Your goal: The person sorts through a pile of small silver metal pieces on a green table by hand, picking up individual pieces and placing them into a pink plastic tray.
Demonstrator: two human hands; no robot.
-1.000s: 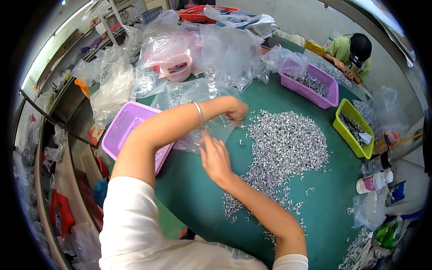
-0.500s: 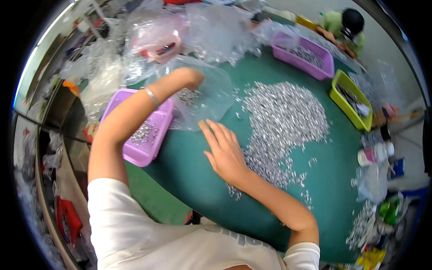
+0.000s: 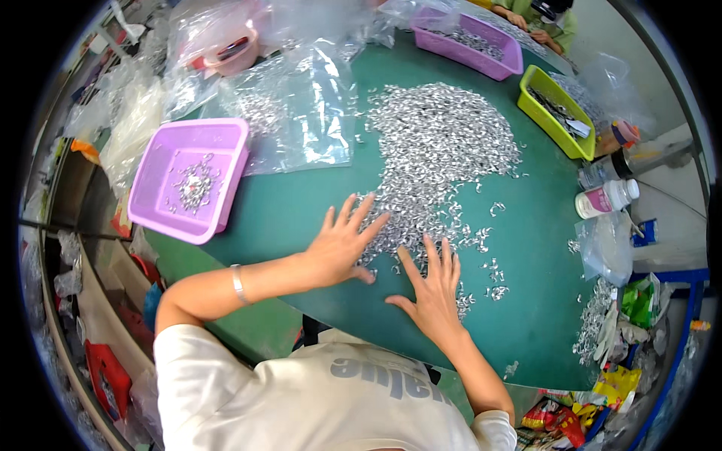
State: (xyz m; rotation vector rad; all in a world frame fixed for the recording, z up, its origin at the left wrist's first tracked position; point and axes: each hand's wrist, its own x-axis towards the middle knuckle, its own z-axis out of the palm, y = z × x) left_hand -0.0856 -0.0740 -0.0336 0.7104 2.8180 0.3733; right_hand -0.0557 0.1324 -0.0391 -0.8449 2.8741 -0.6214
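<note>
Both hands flat at the near edge of the metal pile

I see my left hand and right hand spread open, gripping nothing, fingers touching the metal pieces heaped mid-table — a purple tub at left holds a few, a plastic bag lies beyond, a green bin far right.

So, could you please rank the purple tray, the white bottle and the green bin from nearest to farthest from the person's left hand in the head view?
1. Purple tray, to the left hand's left.
2. White bottle, far right.
3. Green bin, upper right.
</note>
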